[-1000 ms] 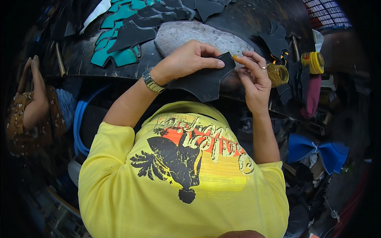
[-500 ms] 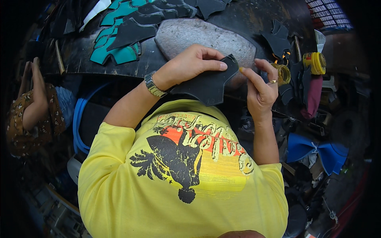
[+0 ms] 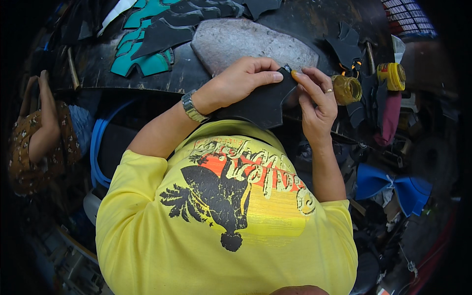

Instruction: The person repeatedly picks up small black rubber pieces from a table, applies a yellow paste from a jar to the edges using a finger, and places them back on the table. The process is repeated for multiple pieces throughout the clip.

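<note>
My left hand [image 3: 246, 81] is closed on a flat black cut piece [image 3: 256, 105], apparently leather or a similar sheet, with the thumb lying on top near its upper corner. The piece tilts over the table's near edge, close to my shirt. At its right edge, the index fingertip of my right hand [image 3: 317, 98], smeared with something yellowish, touches the upper corner. The other right fingers are bent and apart, gripping nothing. Behind both hands lies a grey stone slab [image 3: 250, 44]. Beside my right hand is an open glass jar [image 3: 347, 90] with yellowish-brown residue, perhaps glue.
Overlapping black and teal cut pieces [image 3: 142, 64] lie at the back left of the dark table [image 3: 314, 19]. More black pieces [image 3: 342, 45] and a yellow jar [image 3: 392, 76] are at the right. Another person's arms [image 3: 44, 118] show at far left.
My right hand has moved left and slightly up, bringing its index fingertip onto the black piece's corner. My left hand still holds the piece, which has shifted slightly.
</note>
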`<action>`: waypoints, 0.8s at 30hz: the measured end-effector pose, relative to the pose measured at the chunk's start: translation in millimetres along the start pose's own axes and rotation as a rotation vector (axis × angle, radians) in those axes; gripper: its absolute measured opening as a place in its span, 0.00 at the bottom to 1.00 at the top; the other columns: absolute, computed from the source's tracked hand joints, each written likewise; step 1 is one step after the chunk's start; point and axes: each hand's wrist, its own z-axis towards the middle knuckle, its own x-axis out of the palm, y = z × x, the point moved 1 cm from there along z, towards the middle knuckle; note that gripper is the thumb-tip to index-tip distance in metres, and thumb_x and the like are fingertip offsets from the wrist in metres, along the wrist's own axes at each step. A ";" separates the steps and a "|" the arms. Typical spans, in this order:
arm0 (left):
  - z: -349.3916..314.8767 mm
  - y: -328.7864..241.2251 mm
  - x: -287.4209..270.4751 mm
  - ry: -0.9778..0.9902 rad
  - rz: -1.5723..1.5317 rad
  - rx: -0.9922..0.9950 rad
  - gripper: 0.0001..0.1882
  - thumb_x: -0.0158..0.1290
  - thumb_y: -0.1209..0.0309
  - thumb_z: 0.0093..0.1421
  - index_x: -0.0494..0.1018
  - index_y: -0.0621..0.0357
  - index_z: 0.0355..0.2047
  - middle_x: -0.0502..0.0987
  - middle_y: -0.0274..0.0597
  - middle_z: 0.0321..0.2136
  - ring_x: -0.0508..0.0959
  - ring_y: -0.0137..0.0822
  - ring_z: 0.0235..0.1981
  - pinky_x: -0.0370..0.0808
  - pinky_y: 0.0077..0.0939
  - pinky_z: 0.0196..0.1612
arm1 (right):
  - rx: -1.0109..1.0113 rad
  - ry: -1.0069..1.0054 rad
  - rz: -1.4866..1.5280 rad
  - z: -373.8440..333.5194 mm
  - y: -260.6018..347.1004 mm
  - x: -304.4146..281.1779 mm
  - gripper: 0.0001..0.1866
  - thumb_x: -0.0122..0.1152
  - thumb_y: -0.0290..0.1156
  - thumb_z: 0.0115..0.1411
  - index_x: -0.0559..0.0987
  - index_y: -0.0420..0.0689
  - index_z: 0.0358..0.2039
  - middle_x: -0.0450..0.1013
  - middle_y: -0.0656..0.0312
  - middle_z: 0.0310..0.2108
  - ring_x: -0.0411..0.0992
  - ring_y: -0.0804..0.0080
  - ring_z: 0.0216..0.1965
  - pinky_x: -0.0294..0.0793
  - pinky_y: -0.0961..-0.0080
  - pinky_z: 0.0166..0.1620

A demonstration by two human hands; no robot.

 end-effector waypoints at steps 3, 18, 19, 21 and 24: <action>-0.8 0.6 2.8 -0.007 -0.207 -0.036 0.10 0.52 0.66 0.69 0.75 0.59 0.42 0.76 0.26 0.31 0.74 0.14 0.30 0.73 0.09 0.34 | -0.092 -0.046 -0.088 -3.1 -0.2 0.5 0.27 0.58 0.09 0.49 0.84 0.48 0.49 0.72 0.55 0.48 0.74 0.63 0.44 0.74 0.72 0.50; 0.8 9.4 2.5 -0.071 -0.365 -0.031 0.09 0.51 0.67 0.70 0.74 0.59 0.42 0.79 0.30 0.32 0.79 0.17 0.30 0.78 0.10 0.33 | -0.316 0.042 -0.271 -8.5 5.0 0.5 0.27 0.65 0.14 0.43 0.85 0.50 0.46 0.75 0.56 0.42 0.74 0.61 0.41 0.74 0.70 0.44; 1.0 10.0 2.2 -0.056 -0.358 -0.026 0.09 0.50 0.66 0.70 0.74 0.59 0.42 0.79 0.30 0.32 0.79 0.17 0.30 0.78 0.10 0.33 | -0.312 0.053 -0.251 -9.0 5.3 -0.2 0.27 0.65 0.14 0.42 0.86 0.49 0.46 0.75 0.56 0.42 0.74 0.61 0.41 0.74 0.70 0.43; 1.3 11.6 2.1 -0.043 -0.363 -0.029 0.09 0.50 0.66 0.70 0.74 0.58 0.42 0.79 0.30 0.32 0.80 0.18 0.30 0.78 0.11 0.33 | -0.304 0.075 -0.210 -10.0 5.7 -2.2 0.28 0.65 0.14 0.42 0.86 0.49 0.46 0.75 0.56 0.42 0.74 0.61 0.40 0.74 0.71 0.43; 2.0 13.6 2.7 -0.042 -0.400 -0.051 0.09 0.50 0.66 0.70 0.74 0.58 0.41 0.79 0.31 0.32 0.80 0.18 0.30 0.79 0.12 0.33 | -0.347 0.089 -0.201 -11.3 6.7 -5.2 0.27 0.66 0.14 0.42 0.86 0.49 0.45 0.74 0.56 0.41 0.74 0.61 0.40 0.74 0.70 0.42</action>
